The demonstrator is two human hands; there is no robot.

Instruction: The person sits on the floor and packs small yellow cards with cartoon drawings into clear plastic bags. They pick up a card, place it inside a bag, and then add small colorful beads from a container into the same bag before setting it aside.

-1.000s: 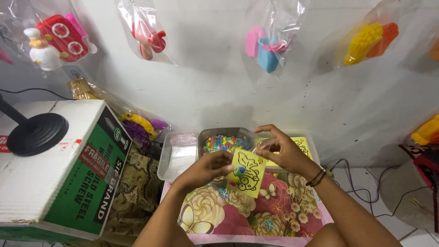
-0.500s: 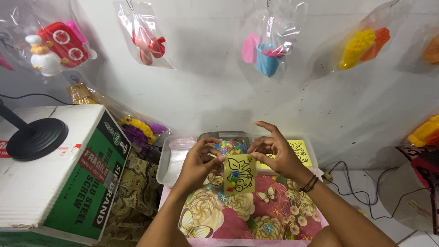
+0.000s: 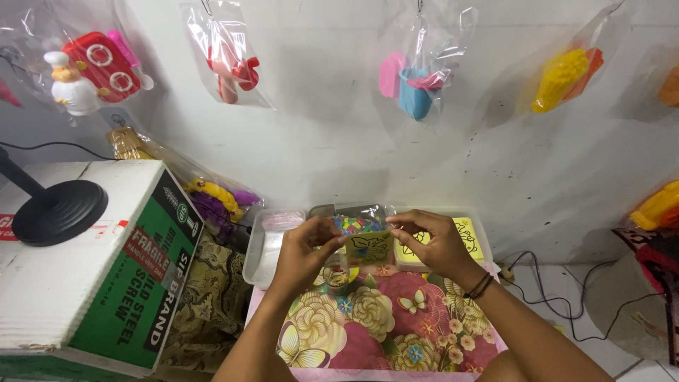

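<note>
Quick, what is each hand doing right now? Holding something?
Left hand: closed, pinching the left edge of the small clear plastic bag with a yellow butterfly card and coloured beads.
Right hand: closed on the same bag's right edge.

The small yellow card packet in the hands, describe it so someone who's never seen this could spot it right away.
Start at the floral-patterned board below the white wall. Just above its far edge, the left hand and right hand meet on a small clear packet. It has a yellow card with a butterfly outline and colourful bits above, unlike the loose yellow cards in the tray behind.
</note>
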